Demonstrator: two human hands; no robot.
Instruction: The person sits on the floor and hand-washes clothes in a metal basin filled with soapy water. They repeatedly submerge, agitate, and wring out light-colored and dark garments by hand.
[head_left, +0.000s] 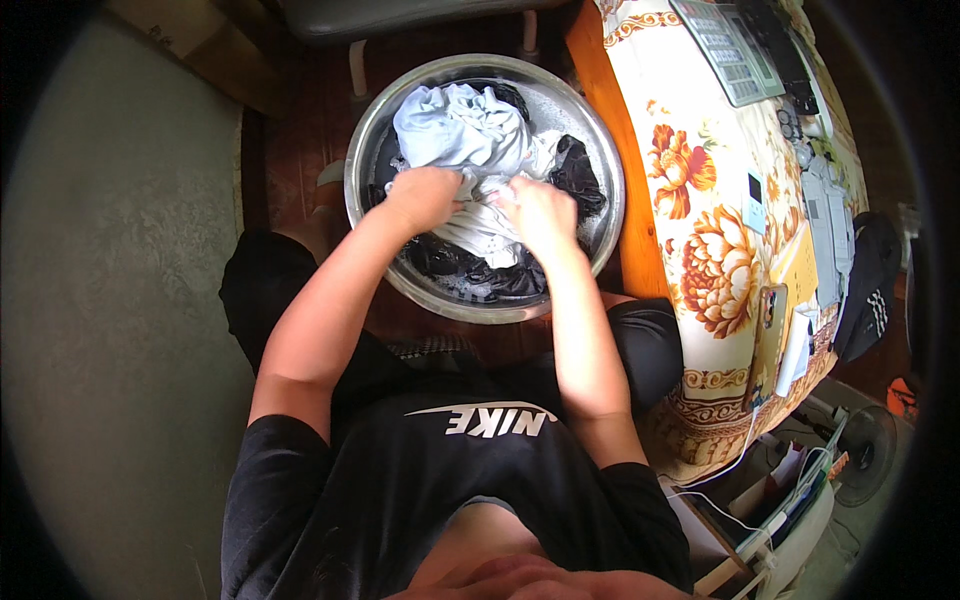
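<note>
Before me on the floor stands a round metal basin (363, 142) with soapy water and wet clothes. My left hand (426, 196) grips a white garment (484, 234) from its left side. On the other side, my right hand (541, 214) holds the same cloth, its fingers bent into the folds. A bunched pale blue garment (461, 124) is heaped just beyond both hands. Dark wet clothes (577, 176) lie around the white one, at the right and along the near side of the basin. The fingertips are partly hidden by cloth.
To the right is a table with a flowered tablecloth (660, 247), bearing a calculator (731, 56), a phone (769, 322) with a white cable and papers. A dark padded seat (405, 15) stands beyond the basin. A grey wall (127, 262) runs along the left; a fan (862, 454) is at lower right.
</note>
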